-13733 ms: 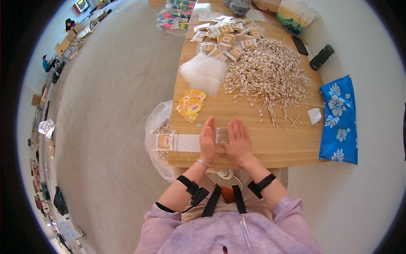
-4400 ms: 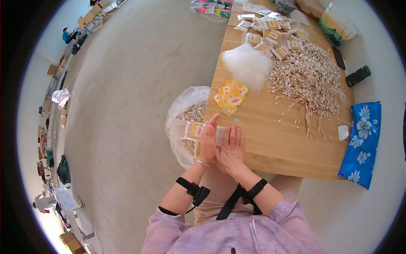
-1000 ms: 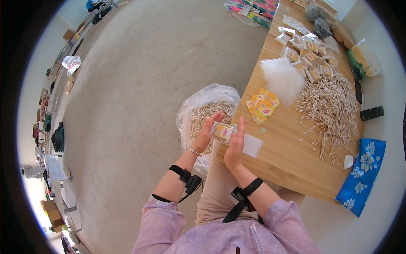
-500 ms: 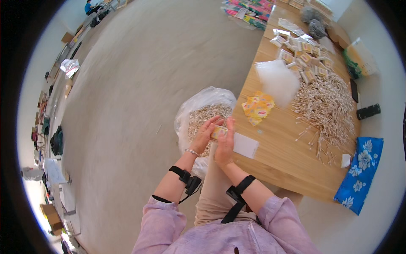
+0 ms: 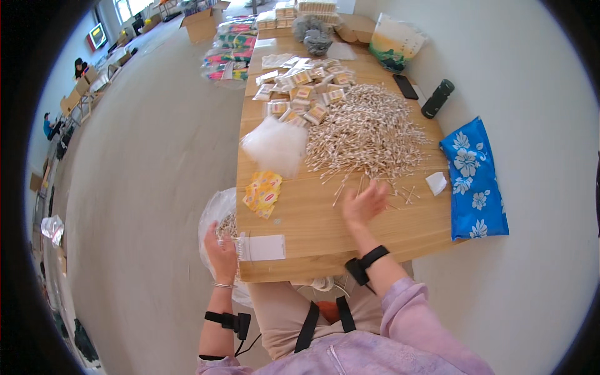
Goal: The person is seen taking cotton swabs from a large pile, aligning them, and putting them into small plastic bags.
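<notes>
My left hand point(image 5: 222, 253) is at the table's left front corner, fingers curled round a small clear packet point(image 5: 242, 246) with thin pale lines in it; its contents are hard to make out. Beside it on the table lies a flat white card point(image 5: 267, 247). Over the near edge of a big heap of cotton swabs point(image 5: 369, 134) hovers my right hand point(image 5: 365, 205). Motion smears its fingers, so whether they hold a swab is unclear. Below my left hand, partly hidden by it, stands a clear bag point(image 5: 209, 219) of loose swabs.
Yellow printed cards point(image 5: 262, 192) and a stack of clear plastic sleeves point(image 5: 277, 147) lie left of the heap. Filled swab packets point(image 5: 303, 94) are piled beyond. A blue flowered pouch point(image 5: 476, 181), a dark bottle point(image 5: 438, 99) and a phone point(image 5: 405, 87) line the right side.
My hands were together above the swab bag, around a small packet with a yellow card. They have parted: the right has moved over to the swab heap. The view has swung right.
</notes>
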Motion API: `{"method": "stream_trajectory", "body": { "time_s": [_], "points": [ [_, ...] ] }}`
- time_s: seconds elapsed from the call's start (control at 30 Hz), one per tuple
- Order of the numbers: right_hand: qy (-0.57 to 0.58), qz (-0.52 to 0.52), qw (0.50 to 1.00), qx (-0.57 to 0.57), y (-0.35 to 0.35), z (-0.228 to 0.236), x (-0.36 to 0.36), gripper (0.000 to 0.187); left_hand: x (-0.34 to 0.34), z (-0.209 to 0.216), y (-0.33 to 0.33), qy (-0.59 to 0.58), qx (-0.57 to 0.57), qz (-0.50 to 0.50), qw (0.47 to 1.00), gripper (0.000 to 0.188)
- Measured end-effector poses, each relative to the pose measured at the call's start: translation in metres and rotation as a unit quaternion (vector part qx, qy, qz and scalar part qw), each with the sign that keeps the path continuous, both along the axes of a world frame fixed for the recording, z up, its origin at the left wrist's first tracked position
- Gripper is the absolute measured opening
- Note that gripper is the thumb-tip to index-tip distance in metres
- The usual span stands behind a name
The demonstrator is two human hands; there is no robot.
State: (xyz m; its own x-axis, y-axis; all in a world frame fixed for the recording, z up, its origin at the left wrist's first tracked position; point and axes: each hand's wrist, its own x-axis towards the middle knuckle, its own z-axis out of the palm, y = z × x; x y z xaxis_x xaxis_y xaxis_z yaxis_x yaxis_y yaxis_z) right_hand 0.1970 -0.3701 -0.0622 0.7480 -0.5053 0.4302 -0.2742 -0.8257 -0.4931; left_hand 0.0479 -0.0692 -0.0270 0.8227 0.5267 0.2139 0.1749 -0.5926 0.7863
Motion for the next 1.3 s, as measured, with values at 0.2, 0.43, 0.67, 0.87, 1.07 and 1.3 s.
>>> {"method": "stream_trajectory", "body": {
  "time_s": [0.2, 0.43, 0.67, 0.87, 1.07, 1.3],
  "points": [
    [0.045, 0.111, 0.992, -0.034, -0.049, -0.016, -0.001, 0.033, 0.039, -0.008, -0.115, -0.007, 0.072, -0.265, 0.962, 0.052],
    [-0.003, 0.43, 0.898, 0.087, 0.019, 0.003, -0.021, 0.022, 0.079, -0.036, -0.163, -0.007, 0.181, -0.265, 0.947, 0.053],
    [0.006, 0.424, 0.898, -0.121, 0.044, 0.057, 0.098, 0.036, 0.078, -0.031, -0.179, -0.032, 0.198, -0.235, 0.951, 0.045],
    [0.224, 0.449, 0.854, -0.135, 0.033, 0.059, 0.127, 0.045, 0.076, -0.03, -0.178, -0.021, 0.204, -0.229, 0.952, 0.043],
    [0.098, 0.464, 0.862, -0.183, -0.026, 0.042, 0.091, 0.037, 0.077, -0.022, -0.172, -0.038, 0.184, -0.222, 0.957, 0.04],
    [0.062, 0.388, 0.902, -0.177, -0.047, 0.031, 0.027, 0.041, 0.075, -0.037, -0.176, -0.072, 0.171, -0.212, 0.96, 0.03]
  ]
}}
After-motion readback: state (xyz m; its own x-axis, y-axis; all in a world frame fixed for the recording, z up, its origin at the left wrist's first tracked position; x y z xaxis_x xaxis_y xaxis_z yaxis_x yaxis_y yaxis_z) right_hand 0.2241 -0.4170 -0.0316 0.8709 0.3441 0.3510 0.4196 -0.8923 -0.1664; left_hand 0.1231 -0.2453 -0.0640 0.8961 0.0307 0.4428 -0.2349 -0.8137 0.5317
